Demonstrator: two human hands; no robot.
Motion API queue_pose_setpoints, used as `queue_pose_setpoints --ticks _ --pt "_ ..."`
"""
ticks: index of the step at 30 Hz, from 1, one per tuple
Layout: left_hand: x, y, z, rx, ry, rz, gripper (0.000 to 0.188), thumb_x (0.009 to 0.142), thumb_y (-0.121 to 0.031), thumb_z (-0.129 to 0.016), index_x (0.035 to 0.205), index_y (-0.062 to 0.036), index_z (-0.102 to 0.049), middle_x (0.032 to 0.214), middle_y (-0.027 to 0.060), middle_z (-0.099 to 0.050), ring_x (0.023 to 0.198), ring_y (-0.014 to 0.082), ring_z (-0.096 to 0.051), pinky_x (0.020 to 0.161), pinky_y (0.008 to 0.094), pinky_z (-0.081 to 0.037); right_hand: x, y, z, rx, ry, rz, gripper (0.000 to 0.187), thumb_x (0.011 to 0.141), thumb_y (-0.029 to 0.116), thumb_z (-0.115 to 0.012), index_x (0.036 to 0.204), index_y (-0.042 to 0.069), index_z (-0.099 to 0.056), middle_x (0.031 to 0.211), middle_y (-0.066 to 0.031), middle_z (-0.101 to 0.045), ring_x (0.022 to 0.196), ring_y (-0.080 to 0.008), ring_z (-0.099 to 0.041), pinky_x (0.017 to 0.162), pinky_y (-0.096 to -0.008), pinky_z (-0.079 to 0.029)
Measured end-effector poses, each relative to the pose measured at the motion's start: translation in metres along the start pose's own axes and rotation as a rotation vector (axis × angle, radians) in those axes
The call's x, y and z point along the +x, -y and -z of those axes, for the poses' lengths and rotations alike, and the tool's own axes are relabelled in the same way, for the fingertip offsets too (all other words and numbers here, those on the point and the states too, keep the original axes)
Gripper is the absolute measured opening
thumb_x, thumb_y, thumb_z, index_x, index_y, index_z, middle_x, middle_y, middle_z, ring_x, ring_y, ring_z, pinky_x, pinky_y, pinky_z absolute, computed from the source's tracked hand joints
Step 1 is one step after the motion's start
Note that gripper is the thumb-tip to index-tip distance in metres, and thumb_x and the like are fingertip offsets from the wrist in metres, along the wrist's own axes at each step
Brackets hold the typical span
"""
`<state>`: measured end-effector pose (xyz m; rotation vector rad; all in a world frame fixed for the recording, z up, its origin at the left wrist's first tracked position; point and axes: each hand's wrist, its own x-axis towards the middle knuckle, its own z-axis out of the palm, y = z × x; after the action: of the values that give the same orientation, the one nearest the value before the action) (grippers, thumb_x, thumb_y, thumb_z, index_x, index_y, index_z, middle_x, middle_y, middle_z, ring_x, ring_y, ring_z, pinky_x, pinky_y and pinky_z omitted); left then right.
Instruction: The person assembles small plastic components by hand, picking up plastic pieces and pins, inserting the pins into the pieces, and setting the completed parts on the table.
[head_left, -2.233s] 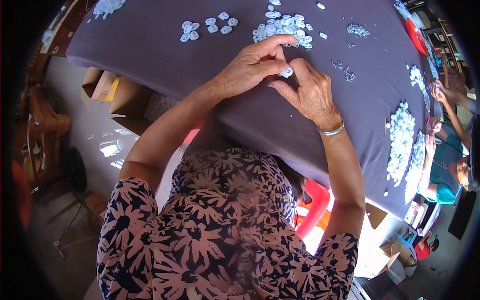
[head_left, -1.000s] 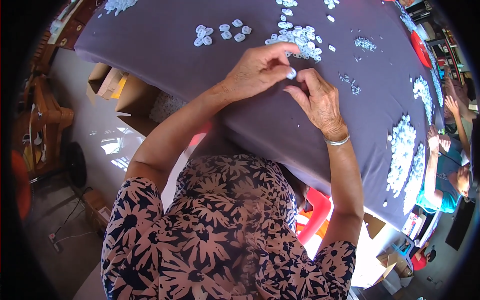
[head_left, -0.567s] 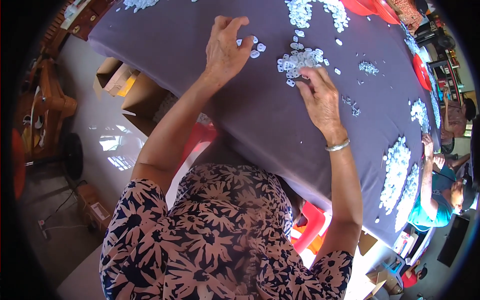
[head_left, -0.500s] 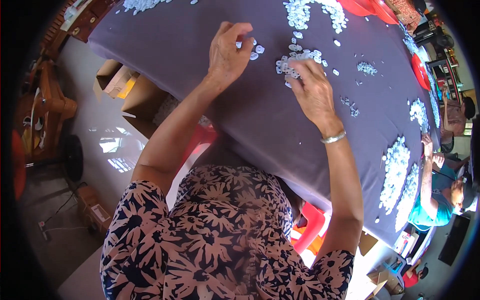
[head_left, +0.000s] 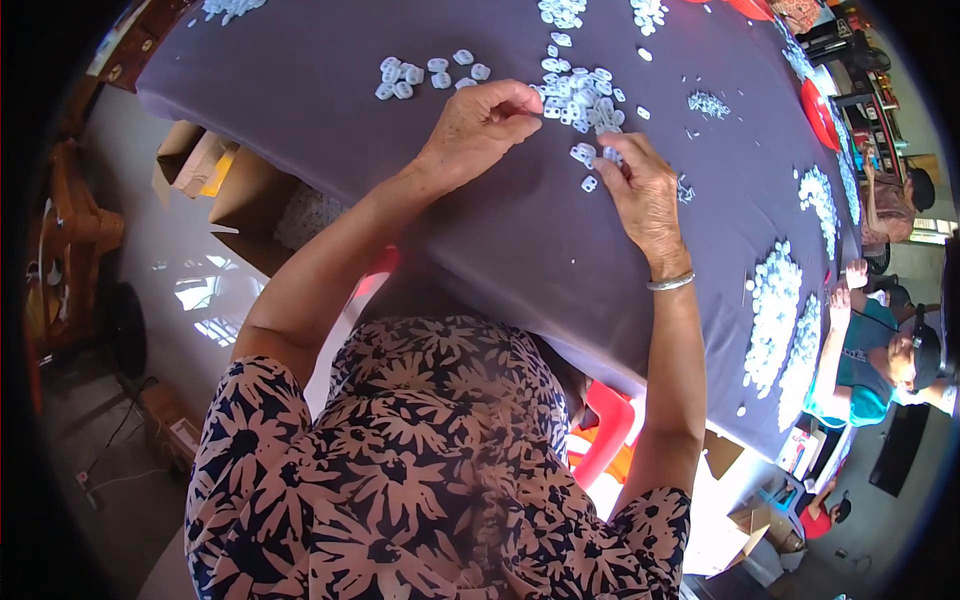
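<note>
A loose pile of small white oval plastic pieces with holes (head_left: 575, 97) lies on the dark tablecloth ahead of me. At the pile's left edge is my left hand (head_left: 482, 128), its thumb and forefinger curled together; whatever is between them is too small to make out. My right hand (head_left: 645, 195) is at the near right side of the pile, thumb and forefinger closed around a white plastic piece (head_left: 612, 155). Two or three similar pieces (head_left: 583, 153) lie just left of its fingertips. Beyond my left hand, a separate loose group of these pieces (head_left: 400, 77) is spread out.
Small metal-looking bits (head_left: 708, 104) lie right of the pile. Larger white heaps (head_left: 772, 310) cover the table's right side, near a co-worker in a teal top (head_left: 860, 390). Red trays (head_left: 820, 113) stand farther off. Open cardboard boxes (head_left: 250, 205) stand below the left table edge.
My left hand has moved right to the pile, uncovering the group on the left. My right hand has drawn nearer to me, with a few pieces now apart from the pile. The view has shifted.
</note>
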<state>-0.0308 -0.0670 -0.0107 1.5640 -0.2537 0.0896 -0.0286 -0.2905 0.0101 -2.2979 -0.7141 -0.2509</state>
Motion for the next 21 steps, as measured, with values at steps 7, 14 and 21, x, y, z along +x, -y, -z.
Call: queue_pose_setpoints --ticks 7,14,21 --pt "-0.004 0.006 -0.006 0.127 -0.046 -0.034 0.012 0.081 -0.005 -0.064 0.093 -0.0044 -0.062 0.078 -0.0012 -0.06 0.067 0.0053 -0.052 0.063 0.022 -0.046 -0.01 -0.009 0.011 0.184 -0.226 -0.125 0.017 0.081 0.003 -0.067 0.098 0.001 -0.063 0.091 0.0015 -0.062 0.061 -0.0034 -0.046 0.058 -0.0185 -0.043" --pt "-0.005 0.008 -0.008 0.096 -0.081 -0.069 0.013 0.082 -0.004 -0.064 0.095 -0.0043 -0.062 0.08 -0.0008 -0.062 0.067 0.0051 -0.053 0.063 0.0214 -0.046 -0.018 0.006 0.008 0.068 -0.022 -0.112 0.014 0.075 0.002 -0.072 0.087 0.002 -0.064 0.081 -0.0006 -0.058 0.061 -0.0063 -0.05 0.057 -0.0212 -0.044" --pt "-0.011 -0.006 -0.016 0.085 0.016 -0.062 0.014 0.082 -0.004 -0.063 0.096 -0.0026 -0.062 0.08 -0.0001 -0.062 0.068 0.0054 -0.054 0.064 0.0216 -0.047 -0.014 0.018 0.003 -0.057 0.071 -0.032 0.019 0.072 0.003 -0.073 0.087 0.001 -0.061 0.075 -0.0044 -0.054 0.06 -0.0128 -0.054 0.056 -0.0276 -0.045"
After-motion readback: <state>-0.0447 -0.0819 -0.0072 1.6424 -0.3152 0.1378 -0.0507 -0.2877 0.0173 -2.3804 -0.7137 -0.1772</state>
